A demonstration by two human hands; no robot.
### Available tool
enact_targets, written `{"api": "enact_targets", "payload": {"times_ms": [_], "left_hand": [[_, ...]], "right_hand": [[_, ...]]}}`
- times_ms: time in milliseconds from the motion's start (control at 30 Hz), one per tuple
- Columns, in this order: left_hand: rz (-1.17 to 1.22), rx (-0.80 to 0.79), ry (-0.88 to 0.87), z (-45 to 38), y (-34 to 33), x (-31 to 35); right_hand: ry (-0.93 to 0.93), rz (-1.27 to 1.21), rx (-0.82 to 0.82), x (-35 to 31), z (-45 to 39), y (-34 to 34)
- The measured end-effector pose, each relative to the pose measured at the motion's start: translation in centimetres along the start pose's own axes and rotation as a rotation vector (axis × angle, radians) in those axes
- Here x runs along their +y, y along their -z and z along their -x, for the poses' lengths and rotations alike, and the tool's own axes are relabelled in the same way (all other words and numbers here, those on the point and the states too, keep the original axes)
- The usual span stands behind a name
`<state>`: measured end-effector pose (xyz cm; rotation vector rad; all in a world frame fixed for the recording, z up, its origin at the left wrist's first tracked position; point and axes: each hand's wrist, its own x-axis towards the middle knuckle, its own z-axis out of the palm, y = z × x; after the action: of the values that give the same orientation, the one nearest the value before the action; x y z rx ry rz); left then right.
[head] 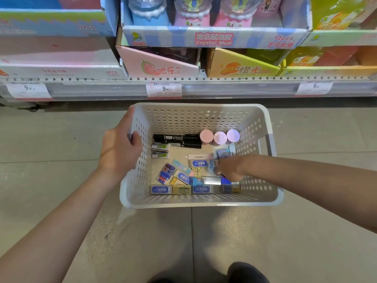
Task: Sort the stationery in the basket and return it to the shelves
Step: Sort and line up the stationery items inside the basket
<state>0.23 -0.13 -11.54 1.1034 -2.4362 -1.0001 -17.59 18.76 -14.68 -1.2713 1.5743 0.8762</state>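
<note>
To do this step well, the left hand (120, 148) should hold the white basket (204, 113) steady by its side wall, where its fingers curl over the rim. The right hand (228, 168) is down inside, fingers bent among the small blue erasers (199, 163); I cannot tell if it holds one. It is best to pick one kind at a time. The basket is above the floor, near the shelf (234, 89). Inside lie black markers (177, 137), three round pink and purple lids (220, 137) and many little packs

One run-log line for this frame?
left hand grips basket rim | right hand reaching among erasers | grasp unclear | nothing shelved
</note>
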Motion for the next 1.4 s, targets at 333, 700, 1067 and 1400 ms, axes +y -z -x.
{"api": "enact_targets", "payload": {"times_ms": [333, 700, 1067, 1400], "left_hand": [[-0.021, -0.001, 0.003, 0.0, 0.0, -0.1], [-0.008, -0.004, 0.021, 0.0, -0.1, -0.1], [-0.011, -0.007, 0.026, -0.1, -0.2, -0.2], [0.010, -0.019, 0.001, -0.1, -0.2, -0.4]], "right_hand": [[-0.040, -0.079, 0.185, -1.7, -0.9, -1.5], [0.020, -0.285, 0.395, -1.7, -0.4, -0.4], [0.307, -1.193, 0.320, -2.4, -1.4, 2.9], [0.056, -1.561, 0.613, -6.8, -6.7, 4.1]]}}
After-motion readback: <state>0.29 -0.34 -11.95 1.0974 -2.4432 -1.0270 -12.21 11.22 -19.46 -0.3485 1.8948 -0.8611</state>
